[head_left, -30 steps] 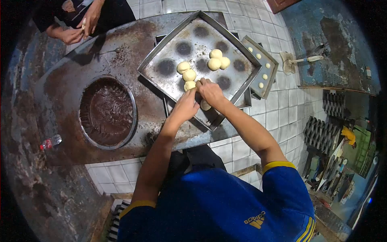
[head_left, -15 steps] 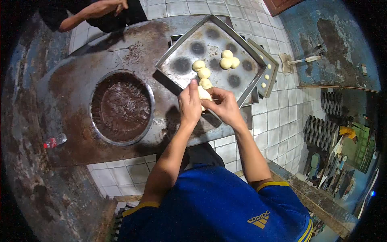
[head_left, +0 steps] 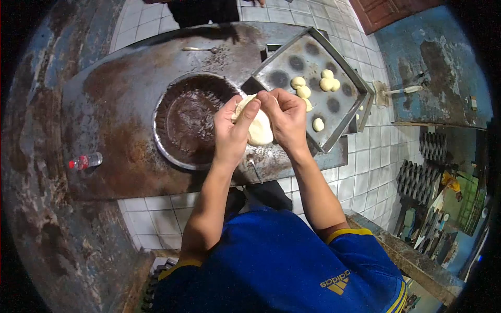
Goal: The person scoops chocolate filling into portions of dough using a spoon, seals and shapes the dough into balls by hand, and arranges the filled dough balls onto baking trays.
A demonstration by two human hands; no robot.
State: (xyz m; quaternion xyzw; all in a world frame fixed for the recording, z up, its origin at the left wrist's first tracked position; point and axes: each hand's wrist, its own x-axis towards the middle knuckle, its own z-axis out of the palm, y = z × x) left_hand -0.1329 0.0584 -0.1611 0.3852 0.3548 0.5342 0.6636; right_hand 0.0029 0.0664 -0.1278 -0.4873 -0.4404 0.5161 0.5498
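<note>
Both hands grip one pale, soft lump of dough (head_left: 260, 130) above the table's near edge, between a metal bowl and a tray. My left hand (head_left: 231, 133) wraps its left side, thumb pressed on top. Pinched at its upper edge, the dough is also in the fingers of my right hand (head_left: 288, 119). The bowl (head_left: 158, 136) holds a dark brown, sticky-looking paste and is partly behind my left hand. To the right, the shallow metal tray (head_left: 342, 125) carries several small dough balls (head_left: 327, 82) in clusters and a single dough ball (head_left: 318, 124).
A spoon (head_left: 201, 49) lies at the table's far side, and another metal utensil (head_left: 254, 169) near the front edge. A clear bottle with a red cap (head_left: 86, 160) lies on the left. Another person (head_left: 206, 11) stands across the table (head_left: 112, 109).
My hands have moved left from the tray toward the bowl, holding the dough lump. A single dough ball now shows at the tray's near side. The view has shifted, and the other person appears farther right.
</note>
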